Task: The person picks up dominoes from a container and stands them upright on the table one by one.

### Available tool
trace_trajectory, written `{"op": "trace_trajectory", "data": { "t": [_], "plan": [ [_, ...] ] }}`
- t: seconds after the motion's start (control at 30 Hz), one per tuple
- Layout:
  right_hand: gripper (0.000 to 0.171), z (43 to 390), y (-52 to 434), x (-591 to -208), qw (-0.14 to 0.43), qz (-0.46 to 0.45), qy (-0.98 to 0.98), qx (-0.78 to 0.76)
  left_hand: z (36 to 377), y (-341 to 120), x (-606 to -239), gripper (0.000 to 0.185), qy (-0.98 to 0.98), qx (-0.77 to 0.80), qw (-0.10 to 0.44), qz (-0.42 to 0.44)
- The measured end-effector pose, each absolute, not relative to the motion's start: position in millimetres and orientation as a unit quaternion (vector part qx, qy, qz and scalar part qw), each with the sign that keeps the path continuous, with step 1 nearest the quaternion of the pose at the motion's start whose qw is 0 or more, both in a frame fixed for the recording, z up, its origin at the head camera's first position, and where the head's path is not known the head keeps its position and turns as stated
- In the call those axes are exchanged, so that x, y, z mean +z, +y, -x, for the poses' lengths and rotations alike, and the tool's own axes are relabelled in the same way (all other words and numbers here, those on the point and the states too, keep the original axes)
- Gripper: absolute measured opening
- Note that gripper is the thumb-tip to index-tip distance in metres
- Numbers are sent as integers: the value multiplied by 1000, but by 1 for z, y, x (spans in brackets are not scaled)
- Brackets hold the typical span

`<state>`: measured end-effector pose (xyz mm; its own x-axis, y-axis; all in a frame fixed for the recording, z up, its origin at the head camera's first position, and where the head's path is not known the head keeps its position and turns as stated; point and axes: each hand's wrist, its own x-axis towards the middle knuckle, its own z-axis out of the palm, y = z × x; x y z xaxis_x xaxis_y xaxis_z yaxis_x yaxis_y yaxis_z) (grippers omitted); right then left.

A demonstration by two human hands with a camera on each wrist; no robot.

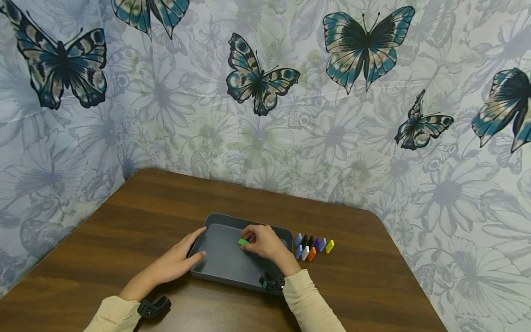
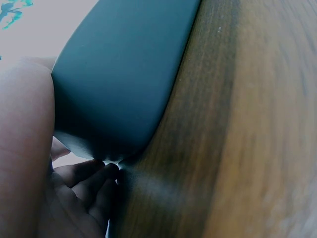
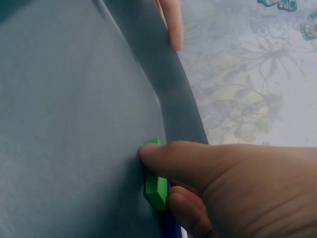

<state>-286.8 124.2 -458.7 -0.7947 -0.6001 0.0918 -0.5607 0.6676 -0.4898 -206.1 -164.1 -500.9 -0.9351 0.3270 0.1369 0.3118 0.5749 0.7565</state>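
Butterfly-and-flower fabric (image 1: 265,115) hangs all round behind a dark wooden table (image 1: 124,230), and on it sits a shallow grey tray (image 1: 226,267), set at a slight angle. The person's right hand (image 1: 265,244) reaches into the tray's far side and pinches a small green block (image 1: 243,241) between thumb and fingertips; from the right wrist view the block (image 3: 156,186) sits low against the tray floor (image 3: 64,124), close to the inner wall, with the thumb lying over its top and curled fingers beneath. The left hand (image 1: 178,263) rests against the tray's left edge, fingers fairly straight and together along the rim, thumb at the near side; the left wrist view shows the fingers (image 2: 86,186) tucked at the tray's corner (image 2: 119,99), touching it. Just to the right of the tray, a cluster of small coloured blocks (image 1: 312,246) stands on the table, blue, black, purple, white and orange, with a yellow block (image 1: 329,246) at the outer end. Both wrists carry black straps.
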Motion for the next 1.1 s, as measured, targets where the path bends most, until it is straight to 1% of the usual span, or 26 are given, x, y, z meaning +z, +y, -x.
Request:
{"op": "trace_trajectory", "data": {
  "t": [0.3,0.6,1.1],
  "plan": [
    [24,286,125,-459,30,334,908,-250,206,-164,-502,74,888,423,11,-179],
    [23,284,127,-456,4,351,902,-252,206,-164,-501,74,888,424,9,-179],
    [26,269,139,-442,-32,359,892,-273,205,-164,-501,75,888,424,9,-178]
  ]
}}
